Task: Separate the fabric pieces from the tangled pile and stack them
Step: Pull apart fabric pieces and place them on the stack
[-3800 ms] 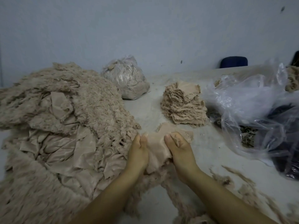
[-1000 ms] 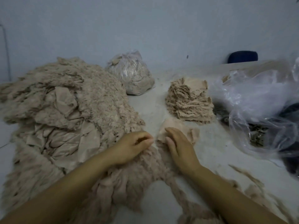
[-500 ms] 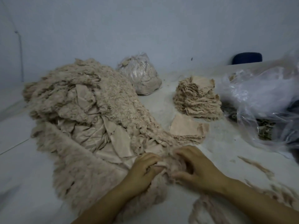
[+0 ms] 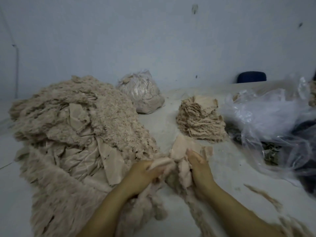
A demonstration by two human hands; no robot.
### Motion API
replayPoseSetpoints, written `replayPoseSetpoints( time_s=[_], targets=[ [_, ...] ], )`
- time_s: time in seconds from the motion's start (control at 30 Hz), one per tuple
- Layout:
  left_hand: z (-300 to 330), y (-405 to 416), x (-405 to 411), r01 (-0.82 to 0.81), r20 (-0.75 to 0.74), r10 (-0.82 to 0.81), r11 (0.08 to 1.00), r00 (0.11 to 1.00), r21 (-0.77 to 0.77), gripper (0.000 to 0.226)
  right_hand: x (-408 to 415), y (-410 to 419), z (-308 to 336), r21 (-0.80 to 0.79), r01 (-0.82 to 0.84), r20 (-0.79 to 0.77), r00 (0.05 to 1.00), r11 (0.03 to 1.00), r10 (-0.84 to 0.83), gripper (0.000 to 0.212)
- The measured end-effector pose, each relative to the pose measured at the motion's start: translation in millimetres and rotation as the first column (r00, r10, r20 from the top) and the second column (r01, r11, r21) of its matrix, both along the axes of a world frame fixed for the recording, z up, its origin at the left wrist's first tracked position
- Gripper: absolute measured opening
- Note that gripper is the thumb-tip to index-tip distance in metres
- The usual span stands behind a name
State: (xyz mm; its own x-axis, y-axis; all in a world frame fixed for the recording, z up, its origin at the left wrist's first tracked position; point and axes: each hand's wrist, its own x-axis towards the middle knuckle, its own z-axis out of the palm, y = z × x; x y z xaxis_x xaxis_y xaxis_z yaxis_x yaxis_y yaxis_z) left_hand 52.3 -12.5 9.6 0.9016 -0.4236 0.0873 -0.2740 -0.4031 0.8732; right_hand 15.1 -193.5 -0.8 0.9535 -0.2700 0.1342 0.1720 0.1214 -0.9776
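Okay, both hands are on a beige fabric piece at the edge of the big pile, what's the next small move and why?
Probably pull the two hands apart to peel the piece free. The left hand grips one fold and the right hand holds the fabric piece, which still trails into the tangled pile. Once loose, it could go on the small stack just behind it.

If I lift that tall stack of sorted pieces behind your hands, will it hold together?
Probably not. The tall stack looks like loose thin layers with ragged edges, so it would likely sag and shed pieces. It leans unevenly, so a push may topple it. Likely light.
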Motion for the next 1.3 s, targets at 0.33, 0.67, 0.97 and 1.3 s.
replayPoseSetpoints(
  time_s=[0.33,0.67,0.97,1.3],
  targets=[
    [4.4,-35.5,-9.3,0.064,0.313,-0.069,0.998,0.947,0.028,0.019,1.3,12.3,-9.6,0.042,0.027,-0.042,0.999,0.999,-0.026,0.043],
    [-5.2,-43.8,-13.2,0.083,-0.051,-0.095,0.977,0.994,-0.197,0.014,0.7,15.3,-14.9,0.058,0.085,-0.059,0.995,0.995,-0.082,0.029],
    [6.0,-42.7,-1.6,-0.473,-0.626,-0.196,0.500,0.755,-0.726,0.011,-3.1,11.0,-11.9,0.136,-0.024,-0.092,0.995,0.990,0.036,0.019],
    [7.2,-40.4,-4.5,-0.394,-0.589,-0.018,0.727,0.808,-0.562,0.023,-7.9,8.5,-12.6,-0.136,-0.063,0.139,0.987,0.989,0.082,0.024]
  ],
)
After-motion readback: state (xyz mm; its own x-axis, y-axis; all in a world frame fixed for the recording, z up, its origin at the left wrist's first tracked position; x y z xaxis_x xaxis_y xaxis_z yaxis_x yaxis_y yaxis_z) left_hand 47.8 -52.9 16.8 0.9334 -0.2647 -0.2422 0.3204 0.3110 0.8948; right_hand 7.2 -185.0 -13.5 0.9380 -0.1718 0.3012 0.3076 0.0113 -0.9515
